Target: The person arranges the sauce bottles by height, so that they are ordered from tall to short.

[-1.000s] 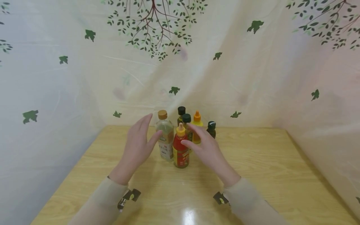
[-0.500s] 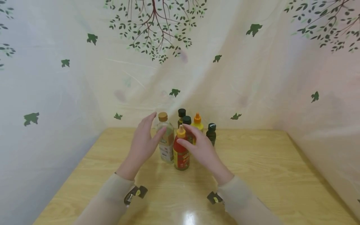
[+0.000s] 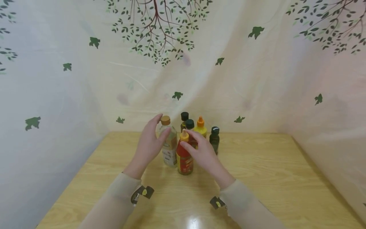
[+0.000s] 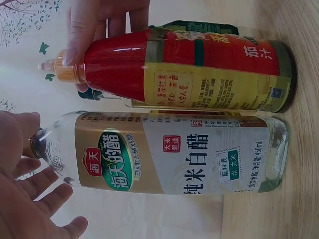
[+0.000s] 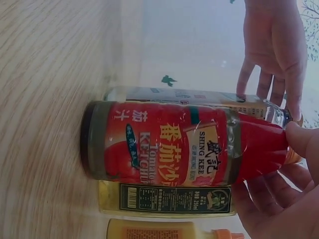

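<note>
My left hand (image 3: 148,143) is at the neck of the clear vinegar bottle (image 3: 170,149), its thumb in front and its fingers spread; in the left wrist view the hand (image 4: 30,184) has its thumb by the brown cap (image 4: 37,144). My right hand (image 3: 204,152) holds the red ketchup bottle (image 3: 185,163) near its orange-yellow cap, thumb in front; in the right wrist view the fingers of that hand (image 5: 284,199) pass behind the ketchup bottle (image 5: 164,144). Both bottles stand upright, side by side.
Behind them on the wooden table (image 3: 257,165) stand dark-capped bottles (image 3: 184,117), a yellow bottle with an orange tip (image 3: 200,128) and, farther right, a small dark bottle (image 3: 214,140). A patterned cloth (image 3: 137,89) hangs behind and beside the table.
My left hand has moved right, closer to the vinegar bottle's neck. My right hand has moved left, from beside the ketchup bottle to its neck. The bottles stand in the same places.
</note>
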Available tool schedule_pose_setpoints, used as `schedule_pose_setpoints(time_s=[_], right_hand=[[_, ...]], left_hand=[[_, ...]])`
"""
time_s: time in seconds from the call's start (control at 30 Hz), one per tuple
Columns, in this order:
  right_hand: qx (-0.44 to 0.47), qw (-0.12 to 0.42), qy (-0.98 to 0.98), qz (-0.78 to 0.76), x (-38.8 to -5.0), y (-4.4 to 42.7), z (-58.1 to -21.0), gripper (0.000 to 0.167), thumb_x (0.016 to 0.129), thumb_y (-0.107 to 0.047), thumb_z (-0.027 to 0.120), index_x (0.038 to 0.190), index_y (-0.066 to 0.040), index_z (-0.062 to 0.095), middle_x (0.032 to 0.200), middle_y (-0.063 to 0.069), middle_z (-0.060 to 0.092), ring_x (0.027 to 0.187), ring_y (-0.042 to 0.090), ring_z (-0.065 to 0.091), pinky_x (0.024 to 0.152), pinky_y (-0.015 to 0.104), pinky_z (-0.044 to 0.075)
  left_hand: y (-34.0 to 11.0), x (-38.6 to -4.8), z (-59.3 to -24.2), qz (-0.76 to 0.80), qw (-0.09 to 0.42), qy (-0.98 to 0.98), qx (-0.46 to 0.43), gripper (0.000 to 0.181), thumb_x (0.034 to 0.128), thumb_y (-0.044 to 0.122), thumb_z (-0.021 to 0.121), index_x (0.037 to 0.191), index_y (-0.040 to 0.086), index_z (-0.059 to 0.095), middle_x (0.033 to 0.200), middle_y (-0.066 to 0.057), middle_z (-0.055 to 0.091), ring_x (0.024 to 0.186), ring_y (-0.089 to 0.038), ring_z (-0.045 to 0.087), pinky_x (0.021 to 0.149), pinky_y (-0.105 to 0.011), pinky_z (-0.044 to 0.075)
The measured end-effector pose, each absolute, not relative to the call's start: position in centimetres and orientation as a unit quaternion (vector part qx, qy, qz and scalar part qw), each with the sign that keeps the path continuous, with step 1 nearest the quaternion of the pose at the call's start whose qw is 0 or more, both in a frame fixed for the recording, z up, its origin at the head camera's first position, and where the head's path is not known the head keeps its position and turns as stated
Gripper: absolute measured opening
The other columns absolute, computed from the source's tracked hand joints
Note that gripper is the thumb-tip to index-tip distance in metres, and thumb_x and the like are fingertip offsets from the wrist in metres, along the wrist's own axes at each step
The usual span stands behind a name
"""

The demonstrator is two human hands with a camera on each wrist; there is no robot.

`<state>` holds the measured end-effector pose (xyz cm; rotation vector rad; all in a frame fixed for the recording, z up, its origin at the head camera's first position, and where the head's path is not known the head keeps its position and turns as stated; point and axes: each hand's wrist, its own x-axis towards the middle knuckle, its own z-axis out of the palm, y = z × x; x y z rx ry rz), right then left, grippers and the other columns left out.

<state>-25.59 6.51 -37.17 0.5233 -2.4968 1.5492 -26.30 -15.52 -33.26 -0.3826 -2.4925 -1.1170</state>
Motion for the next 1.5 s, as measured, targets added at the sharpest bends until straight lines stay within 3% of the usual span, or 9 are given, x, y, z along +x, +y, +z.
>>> schedule_pose_setpoints(time_s=[0.23,0.43,0.6,0.9,1.13,1.5], right_hand=[[0.181,0.090,-0.843,0.499,-25.5,6.5,-37.4,0.042,0.105,-0.032,0.079,0.144,-0.018,0.070,0.129,-0.001,0.067,0.114,0.021,0.067,0.101,0.045,0.062],[0.174,0.072,-0.841,0.508,-25.5,6.5,-37.4,0.042,0.106,-0.036,0.077,0.145,-0.022,0.069,0.128,-0.003,0.073,0.114,0.021,0.069,0.100,0.047,0.064],[0.177,0.074,-0.840,0.507,-25.6,6.5,-37.5,0.042,0.106,-0.036,0.077,0.145,-0.022,0.070,0.127,-0.003,0.075,0.114,0.020,0.071,0.099,0.048,0.064],[0.183,0.072,-0.838,0.509,-25.7,6.5,-37.4,0.041,0.107,-0.034,0.077,0.145,-0.021,0.070,0.127,-0.003,0.075,0.115,0.020,0.071,0.101,0.049,0.063],[0.180,0.066,-0.839,0.510,-25.7,6.5,-37.4,0.042,0.107,-0.033,0.077,0.147,-0.021,0.069,0.127,-0.003,0.075,0.114,0.020,0.071,0.101,0.049,0.063],[0.184,0.077,-0.841,0.503,-25.6,6.5,-37.5,0.047,0.107,-0.033,0.077,0.150,-0.020,0.067,0.129,-0.002,0.075,0.115,0.021,0.071,0.103,0.050,0.062]], left_hand=[[-15.4,-26.8,-33.4,-0.408,0.198,-0.881,-0.133,0.061,0.1129,0.034,0.067,0.165,0.008,0.047,0.166,-0.014,0.052,0.155,-0.036,0.046,0.128,-0.058,0.037],[-15.2,-27.0,-33.6,-0.430,0.199,-0.872,-0.125,0.050,0.1126,0.033,0.068,0.158,0.016,0.054,0.153,-0.008,0.065,0.148,-0.033,0.055,0.123,-0.061,0.043],[-15.0,-27.3,-33.8,-0.448,0.217,-0.857,-0.131,0.047,0.1107,0.026,0.072,0.154,0.013,0.057,0.143,-0.007,0.072,0.140,-0.030,0.063,0.122,-0.058,0.046],[-14.7,-27.2,-33.8,-0.474,0.237,-0.839,-0.123,0.042,0.1086,0.020,0.075,0.147,0.012,0.061,0.138,-0.008,0.075,0.126,-0.029,0.072,0.103,-0.048,0.063],[-14.8,-27.0,-33.8,-0.495,0.224,-0.832,-0.110,0.042,0.1084,0.019,0.075,0.148,0.012,0.061,0.137,-0.009,0.075,0.115,-0.031,0.075,0.072,-0.037,0.069],[-16.3,-27.3,-33.6,-0.484,0.255,-0.831,-0.095,0.041,0.1083,0.017,0.074,0.146,0.008,0.061,0.138,-0.013,0.075,0.114,-0.035,0.076,0.069,-0.034,0.069]])
